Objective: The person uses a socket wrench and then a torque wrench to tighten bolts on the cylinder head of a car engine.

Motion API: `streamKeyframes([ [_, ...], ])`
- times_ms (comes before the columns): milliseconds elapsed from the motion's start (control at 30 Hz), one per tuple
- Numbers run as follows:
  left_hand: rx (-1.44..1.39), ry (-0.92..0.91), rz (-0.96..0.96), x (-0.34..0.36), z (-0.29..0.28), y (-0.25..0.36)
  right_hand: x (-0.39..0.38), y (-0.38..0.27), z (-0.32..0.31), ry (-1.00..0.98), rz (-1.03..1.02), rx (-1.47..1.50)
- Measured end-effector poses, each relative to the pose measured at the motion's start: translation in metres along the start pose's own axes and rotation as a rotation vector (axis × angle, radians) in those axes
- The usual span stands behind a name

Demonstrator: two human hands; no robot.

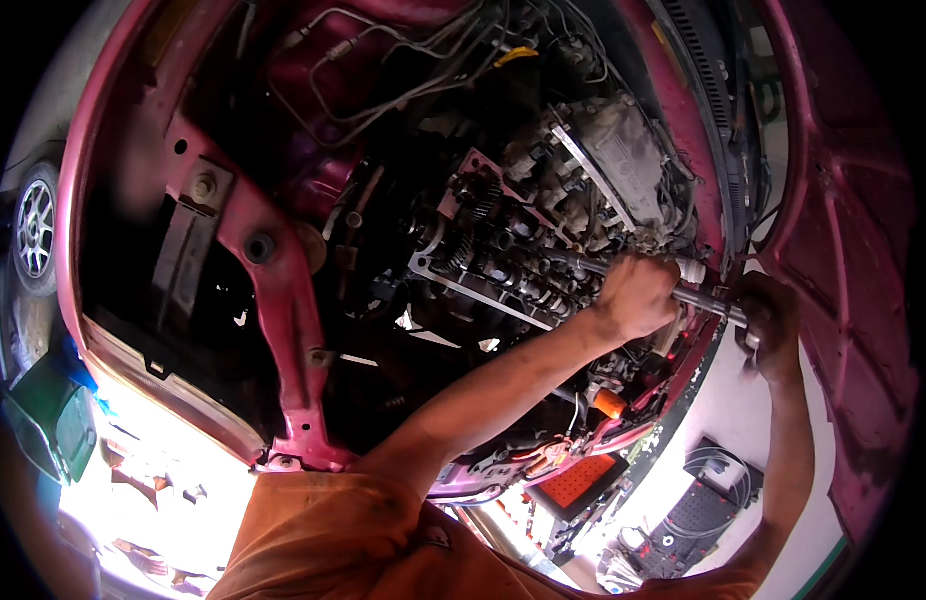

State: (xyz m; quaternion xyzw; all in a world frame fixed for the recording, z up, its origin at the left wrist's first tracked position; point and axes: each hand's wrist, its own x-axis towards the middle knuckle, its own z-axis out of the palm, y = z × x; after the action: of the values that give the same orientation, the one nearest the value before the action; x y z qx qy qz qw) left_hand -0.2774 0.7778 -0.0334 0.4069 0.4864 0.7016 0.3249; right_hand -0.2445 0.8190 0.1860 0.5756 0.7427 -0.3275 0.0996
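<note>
Bar [708, 302] in hands [638, 293] near engine [528, 285], hood [868, 240]

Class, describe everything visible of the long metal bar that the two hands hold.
The long metal bar looks like grey, shiny steel, slim and seemingly round. In the picture it slopes gently down to the right, beside the opened engine. The left hand is closed around it; the right hand, in shadow, grips its right end. Its left end is hard to make out.
</note>
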Motion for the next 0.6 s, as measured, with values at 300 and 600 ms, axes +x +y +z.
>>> streamKeyframes([
  [300, -0.003, -0.428, -0.075, -0.004, -0.022, 0.004, 0.008, 0.002, 0.009, -0.096, -0.926, -0.855],
  [600, 0.053, 0.14, 0.062, -0.003, -0.003, 0.056, -0.005, 0.009, 0.015, 0.081, -0.126, -0.292],
])
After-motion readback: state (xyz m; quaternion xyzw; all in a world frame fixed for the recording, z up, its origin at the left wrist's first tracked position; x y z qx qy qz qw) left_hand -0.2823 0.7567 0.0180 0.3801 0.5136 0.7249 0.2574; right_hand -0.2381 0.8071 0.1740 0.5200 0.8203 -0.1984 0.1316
